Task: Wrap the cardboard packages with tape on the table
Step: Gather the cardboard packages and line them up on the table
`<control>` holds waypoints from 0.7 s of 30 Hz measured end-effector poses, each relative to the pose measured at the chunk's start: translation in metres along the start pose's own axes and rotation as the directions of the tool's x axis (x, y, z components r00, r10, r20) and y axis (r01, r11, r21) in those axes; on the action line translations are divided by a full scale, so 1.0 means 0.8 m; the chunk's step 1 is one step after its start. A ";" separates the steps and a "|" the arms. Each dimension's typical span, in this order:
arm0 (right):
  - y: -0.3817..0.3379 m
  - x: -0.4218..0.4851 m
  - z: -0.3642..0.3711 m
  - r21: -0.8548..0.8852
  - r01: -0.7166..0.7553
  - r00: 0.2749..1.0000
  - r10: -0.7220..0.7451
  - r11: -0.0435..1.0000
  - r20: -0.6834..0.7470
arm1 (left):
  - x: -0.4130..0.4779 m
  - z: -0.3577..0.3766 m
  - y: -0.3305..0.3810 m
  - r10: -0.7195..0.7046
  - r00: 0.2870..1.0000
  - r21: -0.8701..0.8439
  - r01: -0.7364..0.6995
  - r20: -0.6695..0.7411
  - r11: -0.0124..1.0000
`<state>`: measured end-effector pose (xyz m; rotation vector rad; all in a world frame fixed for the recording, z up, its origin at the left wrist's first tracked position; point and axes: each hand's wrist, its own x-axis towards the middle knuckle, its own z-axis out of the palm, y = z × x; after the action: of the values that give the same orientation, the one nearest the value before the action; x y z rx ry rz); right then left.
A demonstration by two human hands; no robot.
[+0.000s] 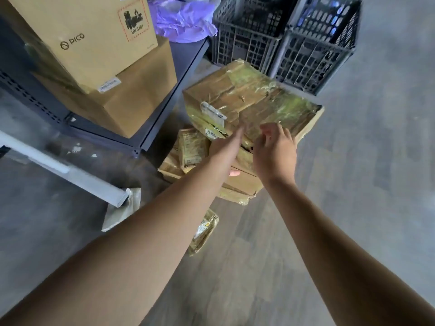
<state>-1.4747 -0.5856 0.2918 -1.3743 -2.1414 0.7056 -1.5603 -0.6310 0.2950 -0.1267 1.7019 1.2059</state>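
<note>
A large cardboard package, wrapped in glossy clear tape with white labels, lies tilted on top of a pile of smaller taped packages on the floor. My left hand reaches out with straight fingers to the large package's near side; the thumb shows below, over a lower box. My right hand hovers at the same near edge, fingers loosely curled and holding nothing. I cannot tell whether either hand touches the package. No tape roll is in view.
A dark metal shelf at left carries a PICO box stacked on a brown box. Two dark plastic crates stand behind the pile. A small taped package and a flat one lie near a white table leg.
</note>
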 end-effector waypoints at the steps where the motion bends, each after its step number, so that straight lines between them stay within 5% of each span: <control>1: 0.009 0.001 -0.001 0.004 -0.045 0.999 0.045 0.999 0.013 | 0.004 0.007 -0.001 -0.016 1.000 0.020 0.016 0.004 1.000; 5: 0.033 -0.003 -0.003 0.106 -0.090 0.995 0.085 0.990 0.049 | 0.018 0.027 -0.003 0.002 1.000 0.017 -0.002 0.003 1.000; 9: 0.038 -0.007 -0.022 0.194 -0.304 0.951 0.309 0.933 0.009 | -0.002 0.032 -0.005 0.031 0.999 -0.118 -0.027 0.031 0.993; 13: 0.024 -0.017 -0.058 0.019 -0.485 0.874 0.484 0.874 0.049 | -0.051 0.014 -0.019 -0.003 1.000 -0.053 0.003 -0.010 0.999; 16: 0.004 -0.023 -0.089 -0.261 -0.291 0.919 0.344 0.921 0.192 | -0.094 -0.012 -0.018 0.010 0.999 0.019 -0.009 -0.039 1.000; 21: -0.078 -0.027 -0.138 -0.241 -0.032 0.853 0.152 0.970 0.499 | -0.189 -0.050 0.009 0.112 0.990 0.238 -0.089 -0.083 0.967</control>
<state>-1.4363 -0.6104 0.4121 -1.5450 -2.6530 0.9856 -1.5163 -0.7221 0.4144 0.0471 1.9413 1.0770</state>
